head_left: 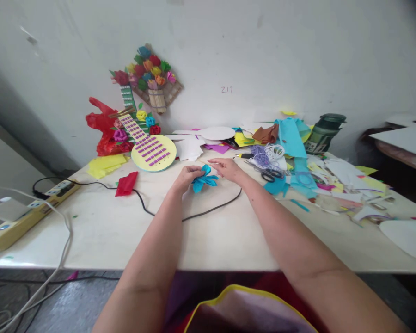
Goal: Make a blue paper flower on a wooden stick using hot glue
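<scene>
A blue crepe-paper flower (205,179) with spread petals is held over the middle of the table. My left hand (189,176) pinches it at its left side, with thumb and fingertips closed on the paper. Just right of the petals is my right hand (227,169), its fingers stretched out to the left and the thumb apart from them. Whether its fingertips touch the petals is hard to see. A black cable (211,210) runs across the table below both hands.
A yellow paper guitar (154,152) and a red paper piece (126,183) lie to the left, near a power strip (52,196). On the right are scissors (272,175), purple string (260,156), paper scraps and a green bottle (325,134).
</scene>
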Demonstrator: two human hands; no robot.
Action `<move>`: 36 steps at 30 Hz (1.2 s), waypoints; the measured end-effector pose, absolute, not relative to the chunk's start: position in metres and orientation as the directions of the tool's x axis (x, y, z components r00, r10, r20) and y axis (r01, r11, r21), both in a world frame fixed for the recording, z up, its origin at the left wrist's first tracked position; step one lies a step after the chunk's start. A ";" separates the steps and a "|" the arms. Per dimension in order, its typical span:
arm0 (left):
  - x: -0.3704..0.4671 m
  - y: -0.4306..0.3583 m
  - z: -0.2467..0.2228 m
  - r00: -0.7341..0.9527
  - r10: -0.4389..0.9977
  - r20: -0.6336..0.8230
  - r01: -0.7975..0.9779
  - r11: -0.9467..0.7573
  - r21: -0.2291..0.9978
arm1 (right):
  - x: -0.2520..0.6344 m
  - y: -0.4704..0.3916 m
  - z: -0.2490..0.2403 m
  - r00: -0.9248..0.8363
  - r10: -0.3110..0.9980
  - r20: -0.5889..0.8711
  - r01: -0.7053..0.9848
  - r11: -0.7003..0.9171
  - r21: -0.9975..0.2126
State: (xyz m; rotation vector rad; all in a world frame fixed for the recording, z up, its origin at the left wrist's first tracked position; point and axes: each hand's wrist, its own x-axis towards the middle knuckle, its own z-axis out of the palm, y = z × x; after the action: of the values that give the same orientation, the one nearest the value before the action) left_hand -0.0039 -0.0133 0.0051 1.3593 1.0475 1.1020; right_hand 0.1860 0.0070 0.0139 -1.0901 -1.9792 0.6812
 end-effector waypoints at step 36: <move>-0.003 -0.015 0.008 0.252 0.961 0.112 0.042 -0.127 0.991 | 0.184 0.008 0.013 -0.418 0.849 0.323 0.266 0.455 -0.850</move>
State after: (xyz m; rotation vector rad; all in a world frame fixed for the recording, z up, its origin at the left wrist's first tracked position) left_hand -0.0031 -0.0153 0.0082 1.4479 1.0015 1.0774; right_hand 0.1836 0.0077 0.0128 -0.9347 -1.9193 0.9382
